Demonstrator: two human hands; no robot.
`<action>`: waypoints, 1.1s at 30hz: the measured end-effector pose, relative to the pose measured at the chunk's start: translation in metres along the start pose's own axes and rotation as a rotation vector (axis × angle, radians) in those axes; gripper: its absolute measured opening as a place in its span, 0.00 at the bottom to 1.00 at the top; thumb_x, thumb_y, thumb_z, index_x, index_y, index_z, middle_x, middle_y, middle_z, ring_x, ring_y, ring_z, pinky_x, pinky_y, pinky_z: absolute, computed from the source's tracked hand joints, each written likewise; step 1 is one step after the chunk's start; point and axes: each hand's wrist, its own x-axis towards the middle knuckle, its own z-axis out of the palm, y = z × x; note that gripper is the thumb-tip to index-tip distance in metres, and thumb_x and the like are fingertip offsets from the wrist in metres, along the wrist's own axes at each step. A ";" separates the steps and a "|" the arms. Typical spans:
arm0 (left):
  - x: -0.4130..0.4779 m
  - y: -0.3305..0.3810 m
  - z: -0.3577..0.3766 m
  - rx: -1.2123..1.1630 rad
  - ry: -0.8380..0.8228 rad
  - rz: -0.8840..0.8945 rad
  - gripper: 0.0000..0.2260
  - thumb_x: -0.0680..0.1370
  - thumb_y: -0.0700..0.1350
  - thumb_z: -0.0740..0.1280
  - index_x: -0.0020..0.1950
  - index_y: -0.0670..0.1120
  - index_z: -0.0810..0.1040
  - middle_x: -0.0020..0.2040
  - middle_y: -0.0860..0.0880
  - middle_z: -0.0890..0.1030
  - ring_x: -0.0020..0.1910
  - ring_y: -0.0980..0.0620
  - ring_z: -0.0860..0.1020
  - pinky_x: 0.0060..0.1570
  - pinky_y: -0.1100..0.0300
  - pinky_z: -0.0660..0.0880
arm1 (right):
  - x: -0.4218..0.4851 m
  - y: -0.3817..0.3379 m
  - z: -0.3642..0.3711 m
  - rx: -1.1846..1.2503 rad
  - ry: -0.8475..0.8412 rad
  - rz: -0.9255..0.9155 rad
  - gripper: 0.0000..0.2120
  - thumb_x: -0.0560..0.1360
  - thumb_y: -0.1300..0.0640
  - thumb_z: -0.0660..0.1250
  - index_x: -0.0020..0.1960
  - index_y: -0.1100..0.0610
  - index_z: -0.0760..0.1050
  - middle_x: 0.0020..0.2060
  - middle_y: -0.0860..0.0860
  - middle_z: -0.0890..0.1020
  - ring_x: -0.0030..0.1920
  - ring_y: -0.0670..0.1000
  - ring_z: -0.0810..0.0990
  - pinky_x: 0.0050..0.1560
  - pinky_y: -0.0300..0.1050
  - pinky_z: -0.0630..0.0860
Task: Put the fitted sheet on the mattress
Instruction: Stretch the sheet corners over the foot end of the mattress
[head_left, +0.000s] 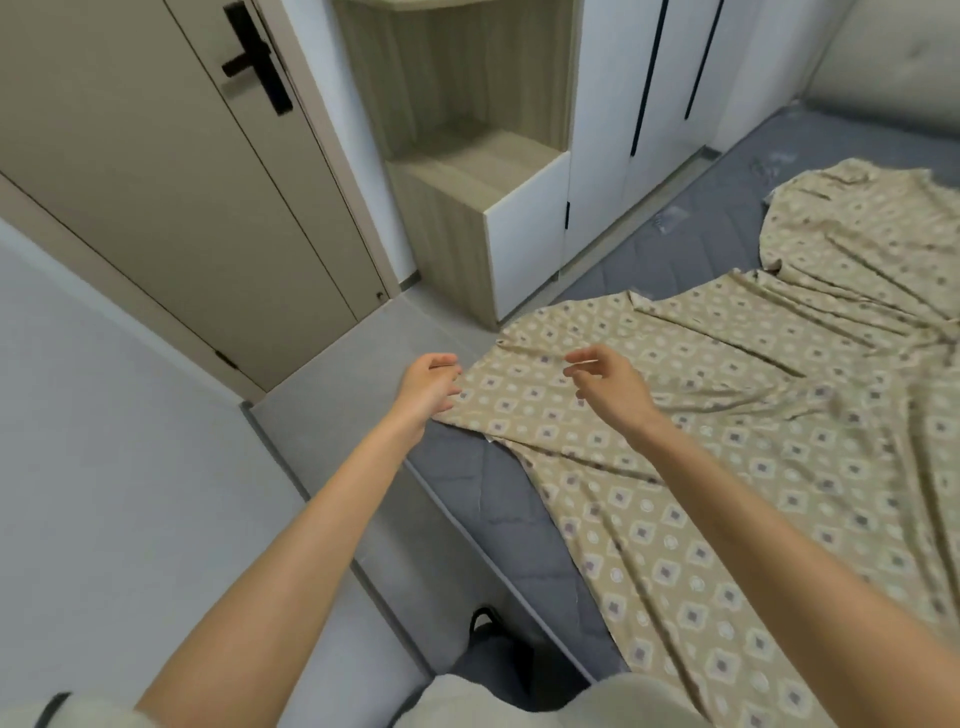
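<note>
A beige fitted sheet (727, 441) with a diamond pattern lies loose and wrinkled over the grey quilted mattress (467, 483). Bare mattress shows along the near left edge and at the far side by the wardrobe. My left hand (431, 384) hovers at the sheet's near corner, fingers curled and apart, touching or just above the cloth edge. My right hand (608, 379) is held above the sheet a little to the right, fingers spread, holding nothing.
A closed door (156, 182) with a black handle stands at the left. A wooden niche cabinet (467, 171) and white wardrobe doors (649, 104) run along the mattress's far side. A narrow strip of grey floor (353, 364) lies between door and bed.
</note>
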 end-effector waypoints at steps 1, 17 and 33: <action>0.013 0.005 -0.006 0.023 -0.013 0.001 0.12 0.81 0.41 0.59 0.64 0.43 0.72 0.62 0.47 0.76 0.49 0.51 0.76 0.43 0.60 0.74 | 0.007 -0.003 0.006 -0.009 0.003 0.021 0.13 0.79 0.59 0.59 0.62 0.56 0.73 0.58 0.52 0.80 0.53 0.52 0.79 0.36 0.37 0.73; 0.194 0.046 -0.023 0.172 -0.192 -0.003 0.11 0.81 0.42 0.60 0.63 0.45 0.73 0.54 0.48 0.76 0.48 0.52 0.76 0.40 0.63 0.74 | 0.132 -0.025 0.064 -0.078 0.009 0.210 0.10 0.78 0.59 0.61 0.59 0.55 0.75 0.56 0.54 0.80 0.50 0.52 0.79 0.50 0.45 0.76; 0.381 0.125 -0.028 0.587 -0.710 0.289 0.13 0.80 0.41 0.58 0.63 0.43 0.74 0.59 0.45 0.77 0.48 0.49 0.76 0.40 0.59 0.73 | 0.227 -0.068 0.165 0.114 0.463 0.537 0.11 0.79 0.58 0.61 0.60 0.57 0.74 0.57 0.55 0.79 0.47 0.53 0.78 0.37 0.41 0.74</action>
